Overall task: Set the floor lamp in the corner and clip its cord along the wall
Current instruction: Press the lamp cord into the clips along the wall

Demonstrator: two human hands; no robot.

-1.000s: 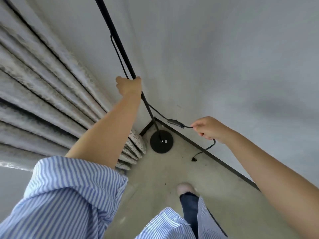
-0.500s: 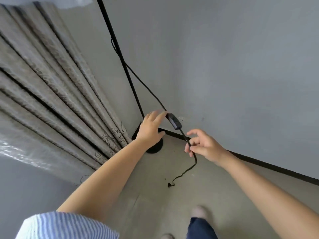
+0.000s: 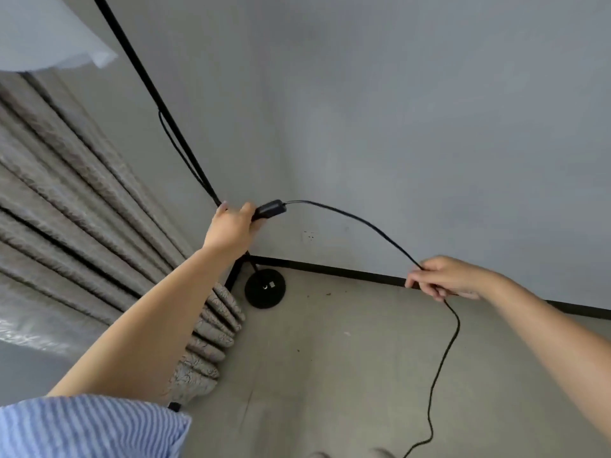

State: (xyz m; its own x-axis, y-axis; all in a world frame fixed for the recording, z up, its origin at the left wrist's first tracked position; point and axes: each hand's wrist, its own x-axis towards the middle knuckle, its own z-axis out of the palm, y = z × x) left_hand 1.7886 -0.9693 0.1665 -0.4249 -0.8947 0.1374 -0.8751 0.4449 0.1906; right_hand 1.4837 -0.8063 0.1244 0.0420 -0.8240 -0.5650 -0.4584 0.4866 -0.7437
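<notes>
The floor lamp stands in the corner: a thin black pole point(image 3: 145, 77) rises from a round black base point(image 3: 265, 289), and a white shade point(image 3: 46, 34) shows at the top left. My left hand point(image 3: 233, 226) is closed around the cord where it meets the inline switch point(image 3: 271, 208), right beside the pole. The black cord point(image 3: 363, 223) arcs from the switch to my right hand point(image 3: 443, 277), which pinches it near the baseboard. Below that hand the cord hangs down and trails across the floor to the bottom edge.
Grey patterned curtains point(image 3: 82, 206) hang on the left, their hem bunched on the floor beside the lamp base. A black baseboard point(image 3: 347, 271) runs along the grey wall. A white wall socket point(image 3: 308, 236) sits low on the wall. The floor is bare concrete.
My left hand has closed on the cord at the switch. My right hand has slid along the cord to the right, stretching it out away from the lamp.
</notes>
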